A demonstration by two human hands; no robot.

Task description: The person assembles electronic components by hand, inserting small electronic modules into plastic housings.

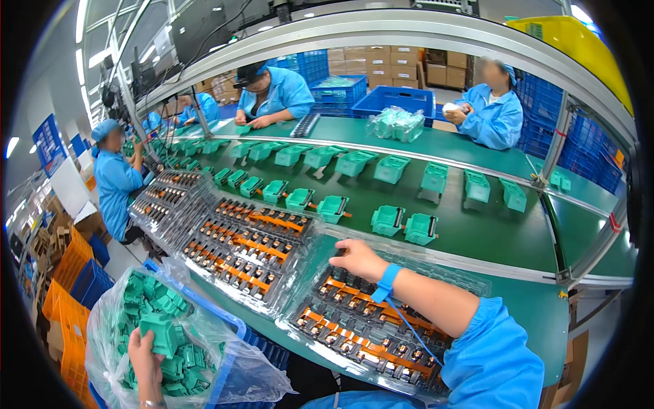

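My left hand (145, 365) grips a green plastic housing (159, 332) above a clear bag (109, 341) full of similar green housings (178, 368). Reaching over the table, my right hand (362, 260) wears a blue wrist strap (387, 282) with a cord. Its fingers are bent together near the far left part of a clear plastic tray (402, 262); what they hold, if anything, is hidden. Rows of small black parts with orange strips (375, 351) fill that tray. To its left lies another filled tray (248, 249).
Green housings (332, 208) stand in rows on the green conveyor (490, 235). A metal frame (409, 24) crosses above. The bag sits in a blue crate (235, 324). Co-workers in blue (285, 92) are beyond the conveyor and at the left; orange crates (65, 334) are stacked at left.
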